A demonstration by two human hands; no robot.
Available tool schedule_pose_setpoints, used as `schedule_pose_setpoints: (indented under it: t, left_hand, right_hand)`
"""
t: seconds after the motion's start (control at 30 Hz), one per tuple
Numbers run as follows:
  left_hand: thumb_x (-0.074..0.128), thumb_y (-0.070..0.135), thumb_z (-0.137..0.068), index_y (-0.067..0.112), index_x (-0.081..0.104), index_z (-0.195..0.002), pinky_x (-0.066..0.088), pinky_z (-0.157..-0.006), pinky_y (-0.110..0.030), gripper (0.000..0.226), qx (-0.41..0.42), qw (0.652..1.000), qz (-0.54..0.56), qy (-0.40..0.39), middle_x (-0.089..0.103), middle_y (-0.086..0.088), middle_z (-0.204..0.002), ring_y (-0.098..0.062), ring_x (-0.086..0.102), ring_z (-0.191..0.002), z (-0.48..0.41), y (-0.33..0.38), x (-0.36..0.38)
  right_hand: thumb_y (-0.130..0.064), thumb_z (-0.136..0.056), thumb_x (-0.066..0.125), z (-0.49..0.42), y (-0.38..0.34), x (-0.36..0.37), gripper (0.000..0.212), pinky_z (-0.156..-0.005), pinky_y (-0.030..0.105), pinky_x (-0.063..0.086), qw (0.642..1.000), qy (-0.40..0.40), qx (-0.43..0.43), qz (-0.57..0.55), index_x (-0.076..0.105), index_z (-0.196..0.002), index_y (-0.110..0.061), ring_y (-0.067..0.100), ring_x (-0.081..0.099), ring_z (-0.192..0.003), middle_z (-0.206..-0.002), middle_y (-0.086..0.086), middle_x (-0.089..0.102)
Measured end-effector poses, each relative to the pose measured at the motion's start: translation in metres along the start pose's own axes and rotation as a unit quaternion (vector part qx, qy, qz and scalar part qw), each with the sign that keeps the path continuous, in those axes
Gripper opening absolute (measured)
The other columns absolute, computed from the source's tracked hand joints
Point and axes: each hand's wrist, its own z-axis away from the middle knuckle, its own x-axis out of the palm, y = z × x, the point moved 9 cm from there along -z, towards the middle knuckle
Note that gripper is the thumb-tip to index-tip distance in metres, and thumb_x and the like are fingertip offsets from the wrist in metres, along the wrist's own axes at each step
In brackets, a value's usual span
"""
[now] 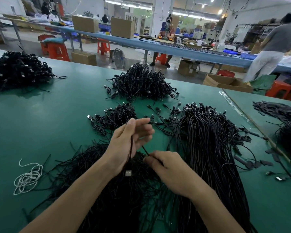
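**Single cable being coiled by hand**

The left hand [129,140] is pinching the black cable [131,145] between thumb and forefinger, its other fingers loose. The USB plug [128,173] is dangling at the wrist, over the loose pile [118,202]. The right hand [168,169] is nipping the cable's free run. The next move is likely looping that run round the left fingers.

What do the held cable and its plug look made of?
The cable: matte black jacket, probably rubber or soft plastic, as it curves limply. The plug: shiny silver shell, likely metal, in a black housing, probably moulded plastic.
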Motion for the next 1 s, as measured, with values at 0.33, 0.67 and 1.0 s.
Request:
schedule_pose_setpoints:
  t: [0.33,0.67,1.0]
  left_hand:
    - [0.034,0.054,-0.096,0.021,0.065,-0.069,0.041,-0.046,-0.015,0.053,-0.030,0.908,-0.412,-0.069,0.060,0.005,-0.048,-0.007,0.051,-0.040,0.020,-0.013,0.015]
    - [0.049,0.039,-0.098,0.013,0.071,-0.083,0.053,-0.053,-0.022,0.038,-0.109,0.983,-0.031,-0.144,0.062,-0.004,-0.066,-0.015,0.063,-0.056,0.026,-0.005,0.047]
    - [0.036,0.011,-0.108,0.006,0.064,-0.109,0.058,-0.067,-0.026,0.028,0.061,0.979,-0.101,0.163,0.073,0.000,-0.080,-0.011,0.067,-0.070,-0.006,0.018,-0.034]
  right_hand:
    - [-0.042,-0.082,0.076,-0.002,-0.021,-0.076,0.016,-0.056,0.015,0.040,0.981,0.186,-0.045,-0.033,0.072,-0.077,-0.027,0.001,0.050,-0.059,-0.067,-0.016,0.058]
    - [-0.045,-0.092,0.056,-0.027,-0.004,-0.035,0.036,-0.060,0.037,0.048,0.947,0.120,-0.010,-0.297,0.072,-0.074,-0.018,0.017,0.053,-0.063,-0.063,0.005,0.059]
    - [-0.038,-0.098,0.055,-0.006,-0.011,-0.012,0.021,-0.051,0.021,0.042,0.999,-0.020,0.028,-0.010,0.072,-0.092,-0.029,0.001,0.047,-0.048,-0.061,-0.012,0.060]
